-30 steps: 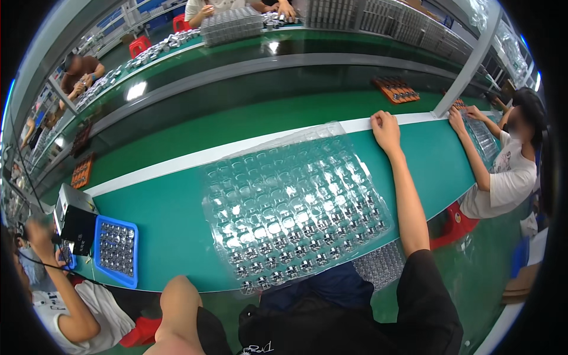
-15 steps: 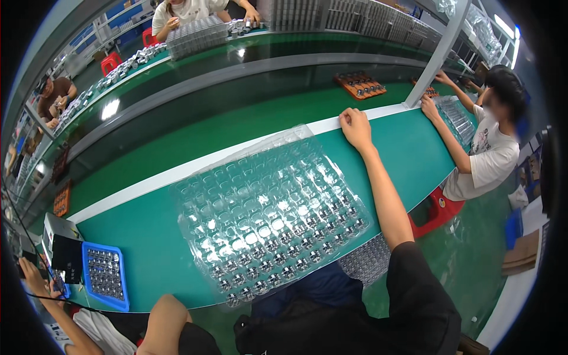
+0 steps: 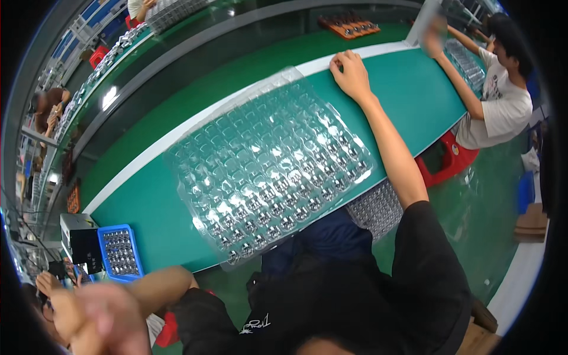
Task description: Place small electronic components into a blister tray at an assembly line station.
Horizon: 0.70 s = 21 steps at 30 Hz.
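A large clear plastic blister tray (image 3: pixel 236 139) lies on the green table (image 3: pixel 165 231) in front of me. Small shiny metal parts (image 3: pixel 277 208) fill several rows of pockets on its near side; the farther pockets look bare. Beyond the tray's far right corner, my right hand (image 3: pixel 353 76) rests at the table's white far edge. Its fingers are loosely bent, the thumb stands apart, and nothing shows in it. My left hand (image 3: pixel 103 319) is raised at the lower left, off the table and close to the camera. Motion smears its fingers, so whether they hold anything is hidden.
Left of the tray, a blue tray (image 3: pixel 121 251) of metal parts stands beside a black and grey box (image 3: pixel 83 242). Beyond the table lies an orange tray (image 3: pixel 349 28) of parts. Other people work on both sides; a red stool (image 3: pixel 452 157) stands at right.
My left hand has come into view at the lower left. The view has shifted, so the table and tray appear higher. My right hand stays by the far edge, its thumb now apart.
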Motion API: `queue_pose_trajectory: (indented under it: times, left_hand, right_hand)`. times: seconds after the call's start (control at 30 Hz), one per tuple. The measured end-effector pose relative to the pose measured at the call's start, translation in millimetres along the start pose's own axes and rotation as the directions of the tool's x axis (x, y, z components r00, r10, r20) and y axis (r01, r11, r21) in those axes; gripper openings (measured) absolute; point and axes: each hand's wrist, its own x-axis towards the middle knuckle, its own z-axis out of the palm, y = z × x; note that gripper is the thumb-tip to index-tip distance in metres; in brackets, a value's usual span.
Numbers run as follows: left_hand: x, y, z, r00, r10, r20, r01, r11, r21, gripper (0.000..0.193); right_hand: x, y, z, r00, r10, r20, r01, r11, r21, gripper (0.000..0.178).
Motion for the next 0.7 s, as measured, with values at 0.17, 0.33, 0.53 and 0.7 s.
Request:
queue_pose_trajectory:
  times: [0.17, 0.33, 0.53, 0.7]
  left_hand:
    - [-52, 0, 54, 0.489, -0.533, 0.691, 0.525, 0.812, 0.255, 0.02]
    - [-102, 8, 69, 0.099, -0.426, 0.899, 0.57, 0.765, 0.299, 0.006]
    - [-143, 19, 144, 0.114, -0.255, 0.96, 0.65, 0.75, 0.122, 0.012]
    - [-166, 51, 207, 0.174, -0.223, 0.959, 0.558, 0.825, 0.091, 0.021]
  right_hand:
    - [-27, -11, -34, 1.0, -0.018, 0.019, 0.015, 0.992, 0.127, 0.014]
    - [-48, -62, -100, 0.945, -0.215, 0.245, 0.109, 0.916, 0.385, 0.01]
    - [-60, -65, -135, 0.779, -0.258, 0.571, -0.093, 0.854, 0.512, 0.01]
    - [-71, -60, -145, 0.664, -0.276, 0.694, -0.053, 0.909, 0.412, 0.019]
